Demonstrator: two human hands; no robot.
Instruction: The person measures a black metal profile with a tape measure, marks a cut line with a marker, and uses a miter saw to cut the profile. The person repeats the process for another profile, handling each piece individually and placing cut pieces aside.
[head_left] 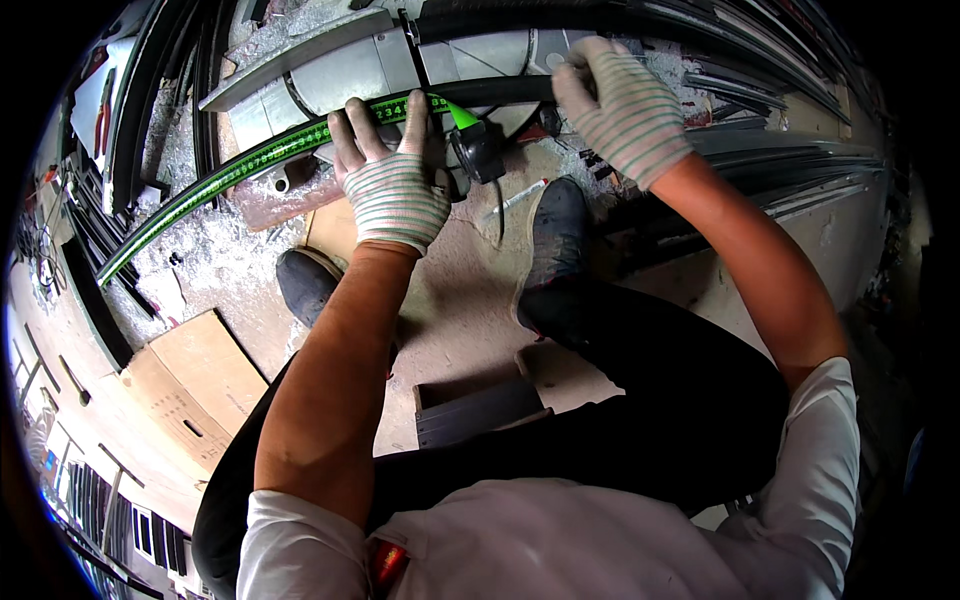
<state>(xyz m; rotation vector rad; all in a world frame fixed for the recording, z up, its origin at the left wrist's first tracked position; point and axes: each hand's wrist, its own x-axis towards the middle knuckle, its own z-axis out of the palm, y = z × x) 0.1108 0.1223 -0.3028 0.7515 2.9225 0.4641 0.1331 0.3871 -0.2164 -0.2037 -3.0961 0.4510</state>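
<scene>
Person's hands at a measured dark bar, viewed from above. The left gloved hand (392, 195) lies over the green blade (250, 165) of a tape measure (477, 152); its grip is apart, the fingers spread and their tips on the blade and the long dark bar (500, 93) beneath. The blade follows the bar in a curve toward the left edge. The black case of the tape measure sits just right of this hand, with a strap hanging below it. The right gloved hand (630, 115) is curled at the bar's right part; whether its grip is clamped there cannot be told. Behind the bar extends a silver metal bed (340, 75).

Containers: a brown cardboard box (205, 375), apparently flattened, lies on the floor at left, its slot visible; its contents, if any, cannot be made out. A dark box-like piece (475, 412) stands between the legs, its interior unclear. A shirt pocket (418, 552) holds a red object (388, 565). Surroundings: 2 dark shoes (558, 235) flank the work area, red-handled pliers (102, 125) lie at upper left, and dark profiles (740, 165) are stacked at right.
</scene>
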